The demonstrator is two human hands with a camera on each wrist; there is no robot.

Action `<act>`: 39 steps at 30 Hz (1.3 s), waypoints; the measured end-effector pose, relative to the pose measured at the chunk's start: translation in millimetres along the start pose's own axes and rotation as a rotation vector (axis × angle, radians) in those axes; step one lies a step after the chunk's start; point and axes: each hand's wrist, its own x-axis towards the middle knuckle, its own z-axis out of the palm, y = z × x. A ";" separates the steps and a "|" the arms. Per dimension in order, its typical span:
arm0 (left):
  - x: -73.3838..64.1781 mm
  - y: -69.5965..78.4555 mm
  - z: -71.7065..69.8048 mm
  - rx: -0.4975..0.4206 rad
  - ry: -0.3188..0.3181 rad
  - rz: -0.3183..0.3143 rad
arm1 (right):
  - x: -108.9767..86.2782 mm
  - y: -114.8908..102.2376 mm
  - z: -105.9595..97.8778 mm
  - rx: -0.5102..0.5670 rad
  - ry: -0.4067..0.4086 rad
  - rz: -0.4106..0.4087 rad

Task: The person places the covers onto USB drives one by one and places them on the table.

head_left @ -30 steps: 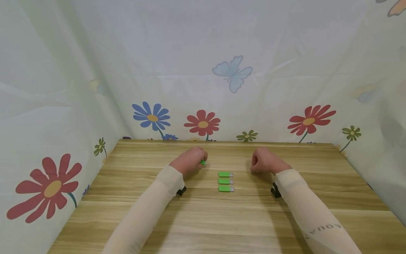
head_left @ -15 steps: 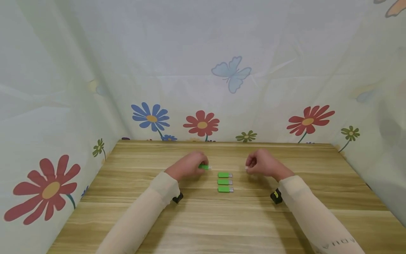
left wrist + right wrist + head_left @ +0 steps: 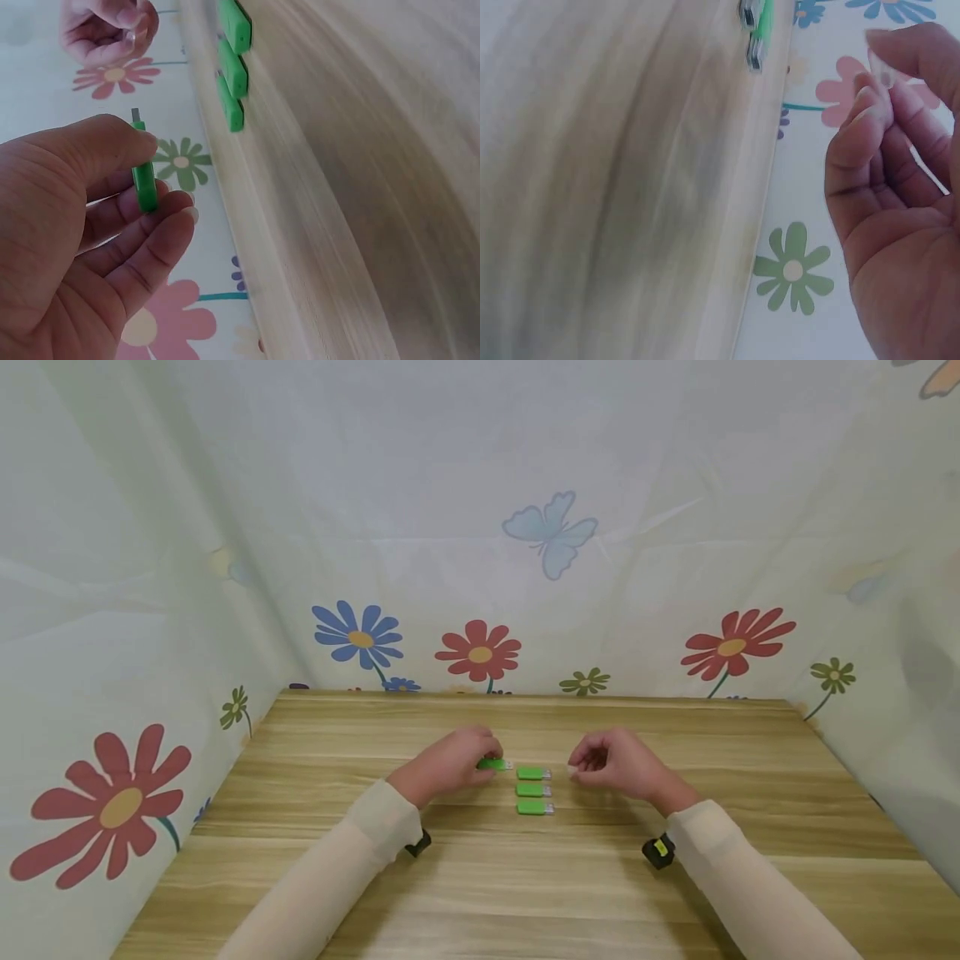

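My left hand [image 3: 450, 764] pinches a green USB stick [image 3: 145, 180] between thumb and fingers, its metal plug pointing to the right in the head view. Opposite it, my right hand [image 3: 622, 766] holds a small clear cap [image 3: 886, 76] at its fingertips, partly hidden by them. Between and just below the hands, three more green USB sticks lie in a neat column: an upper one [image 3: 531, 773], a middle one [image 3: 531, 790] and a lower one [image 3: 532, 807]. Their bare metal plugs all face right.
The wood-grain table [image 3: 480, 877] ends at a far edge against a white cloth [image 3: 420, 527] printed with flowers and a butterfly. The same cloth hangs at both sides. A dark wrist camera [image 3: 658, 852] sits under the right wrist.
Both hands have moved nearer each other and slightly toward the body. More of the held USB stick shows, and the clear cap has come into sight at the right fingertips. The three sticks stay put.
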 end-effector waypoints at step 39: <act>-15.9 37.0 6.5 -0.107 0.073 0.172 | -23.1 -17.0 25.9 0.165 0.002 -0.154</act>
